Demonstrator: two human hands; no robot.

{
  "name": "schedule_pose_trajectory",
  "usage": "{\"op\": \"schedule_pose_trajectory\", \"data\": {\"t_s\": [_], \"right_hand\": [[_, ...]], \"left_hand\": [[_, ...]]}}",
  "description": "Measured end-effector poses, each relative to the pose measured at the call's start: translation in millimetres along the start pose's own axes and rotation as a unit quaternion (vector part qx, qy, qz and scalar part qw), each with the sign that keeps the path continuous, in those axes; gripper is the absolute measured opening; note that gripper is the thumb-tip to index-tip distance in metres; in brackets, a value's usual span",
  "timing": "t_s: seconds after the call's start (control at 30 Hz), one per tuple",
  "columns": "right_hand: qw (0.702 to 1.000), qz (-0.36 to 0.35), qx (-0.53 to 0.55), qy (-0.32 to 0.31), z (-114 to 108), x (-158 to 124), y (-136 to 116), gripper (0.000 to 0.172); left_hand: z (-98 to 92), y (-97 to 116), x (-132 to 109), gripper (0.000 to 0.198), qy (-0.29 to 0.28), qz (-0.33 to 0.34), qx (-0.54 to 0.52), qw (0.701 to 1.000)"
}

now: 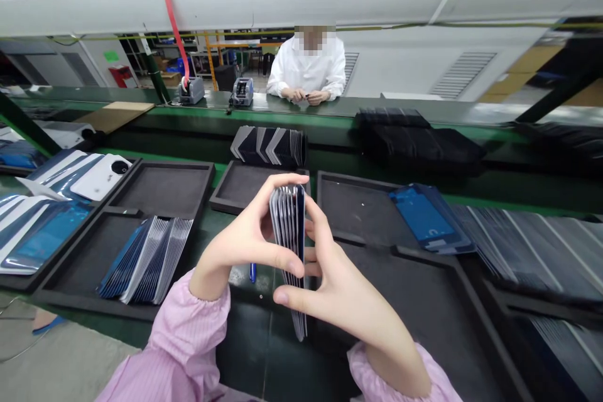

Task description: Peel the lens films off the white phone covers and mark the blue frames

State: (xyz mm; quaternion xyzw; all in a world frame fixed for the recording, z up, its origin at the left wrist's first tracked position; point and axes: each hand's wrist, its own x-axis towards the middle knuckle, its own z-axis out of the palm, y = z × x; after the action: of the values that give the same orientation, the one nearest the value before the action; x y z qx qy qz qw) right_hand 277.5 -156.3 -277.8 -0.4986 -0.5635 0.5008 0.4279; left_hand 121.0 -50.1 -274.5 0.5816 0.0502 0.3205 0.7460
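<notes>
Both my hands hold one stack of thin flat panels (289,232) upright on edge, above the dark green bench. My left hand (240,242) curls over the stack's top and left side, thumb pressed near its lower edge. My right hand (330,276) grips the stack from the right, with its thumb under the panels and fingers behind them. Pink sleeves cover both my wrists. A blue pen (253,272) lies on the bench just below my left hand.
Black foam trays (164,191) line the bench; one holds a fanned row of panels (146,257), another a blue-filmed panel (426,217). More panels lie far left (42,226) and right (527,245). Across the conveyor sits a person in white (308,69), near two small machines (242,91).
</notes>
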Motion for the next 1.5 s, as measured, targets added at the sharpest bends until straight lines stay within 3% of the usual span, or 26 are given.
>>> {"op": "schedule_pose_trajectory", "data": {"t_s": [0.1, 0.3, 0.6, 1.3, 1.5], "right_hand": [[1.000, -0.004, -0.007, 0.003, 0.9, -1.1, -0.5, 0.138], [1.000, -0.003, 0.003, -0.012, -0.7, 0.3, 3.4, 0.137], [0.993, 0.022, 0.101, -0.059, -2.2, 10.9, 12.1, 0.139], [0.996, -0.019, 0.066, -0.048, 2.3, 8.8, 11.0, 0.136], [0.999, -0.029, 0.020, -0.036, 6.0, 6.6, 10.4, 0.131]], "left_hand": [[-0.4, 2.5, -0.5, 0.106, -0.014, -0.002, -0.010, 1.000], [-0.4, 5.1, -2.8, 0.106, 0.002, -0.017, 0.000, 1.000], [5.5, 12.0, -8.4, 0.087, 0.079, -0.065, 0.119, 0.988], [1.8, 11.3, -7.7, 0.084, 0.036, -0.041, 0.142, 0.988], [2.9, 10.2, -7.0, 0.074, 0.029, -0.013, 0.124, 0.992]]}}
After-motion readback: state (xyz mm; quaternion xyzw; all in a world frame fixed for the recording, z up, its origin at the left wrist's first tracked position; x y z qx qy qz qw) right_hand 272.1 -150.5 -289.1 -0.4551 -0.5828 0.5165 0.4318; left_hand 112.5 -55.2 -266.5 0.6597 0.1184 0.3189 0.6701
